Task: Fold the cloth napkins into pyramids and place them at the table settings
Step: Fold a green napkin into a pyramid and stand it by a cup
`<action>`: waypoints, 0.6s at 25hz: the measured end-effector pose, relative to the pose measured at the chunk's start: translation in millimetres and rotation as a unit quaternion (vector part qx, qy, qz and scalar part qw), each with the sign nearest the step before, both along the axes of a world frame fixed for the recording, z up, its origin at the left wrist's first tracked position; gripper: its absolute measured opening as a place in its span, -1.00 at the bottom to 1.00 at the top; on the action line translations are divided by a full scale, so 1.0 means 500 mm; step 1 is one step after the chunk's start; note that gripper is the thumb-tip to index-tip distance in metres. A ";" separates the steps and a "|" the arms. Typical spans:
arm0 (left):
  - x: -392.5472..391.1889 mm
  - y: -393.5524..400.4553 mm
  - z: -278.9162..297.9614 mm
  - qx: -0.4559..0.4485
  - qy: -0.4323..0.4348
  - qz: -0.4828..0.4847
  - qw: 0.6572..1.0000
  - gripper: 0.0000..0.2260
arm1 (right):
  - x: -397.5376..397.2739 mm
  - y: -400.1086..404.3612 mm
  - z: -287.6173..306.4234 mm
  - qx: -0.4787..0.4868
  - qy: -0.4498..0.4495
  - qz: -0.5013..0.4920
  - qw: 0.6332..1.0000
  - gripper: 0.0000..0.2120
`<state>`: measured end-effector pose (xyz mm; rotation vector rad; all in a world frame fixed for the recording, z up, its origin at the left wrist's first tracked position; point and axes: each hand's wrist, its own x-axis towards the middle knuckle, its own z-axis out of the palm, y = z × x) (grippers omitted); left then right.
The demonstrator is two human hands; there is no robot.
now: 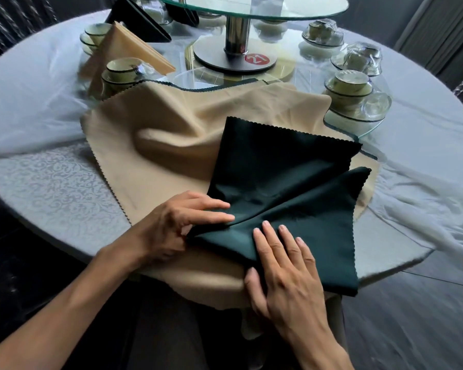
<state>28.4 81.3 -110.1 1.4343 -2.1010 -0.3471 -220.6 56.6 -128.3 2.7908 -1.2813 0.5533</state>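
A dark green napkin (284, 182) with zigzag edges lies partly folded on a rumpled beige napkin (171, 134) at the near table edge. My left hand (177, 225) presses the green cloth's near left corner, index and middle fingers straight along a fold; the thumb side is hidden. My right hand (284, 265) lies flat on the lower right flap, fingers straight. A folded beige pyramid (129, 49) and a folded dark pyramid (137, 20) stand at settings at the far left.
The round table (51, 182) has a white patterned cloth under clear plastic. A glass turntable (251, 9) on a metal post (235, 33) stands at the centre. Bowl-and-cup settings (350, 89) ring it. The beige napkin hangs over the table's near edge.
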 end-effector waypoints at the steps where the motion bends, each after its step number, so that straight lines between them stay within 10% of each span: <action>1: -0.008 -0.004 0.005 -0.022 -0.019 -0.008 1.000 -0.49 | -0.002 -0.002 0.001 0.001 0.000 0.004 1.000 -0.43; 5: -0.041 -0.010 0.053 -0.071 -0.011 -0.032 0.997 -0.71 | -0.031 -0.025 0.038 0.045 -0.001 0.038 0.998 -0.32; 8: -0.075 -0.018 0.130 0.092 0.015 -0.047 0.995 -0.76 | -0.073 -0.043 0.128 0.129 -0.050 0.119 0.983 -0.33; 11: -0.114 0.026 0.260 0.080 0.138 -0.055 0.986 -0.88 | -0.104 -0.062 0.268 0.416 -0.084 0.242 0.873 -0.80; 15: -0.115 0.003 0.407 0.111 0.307 -0.042 0.944 -0.77 | -0.123 -0.115 0.374 0.535 -0.221 0.253 0.775 -0.70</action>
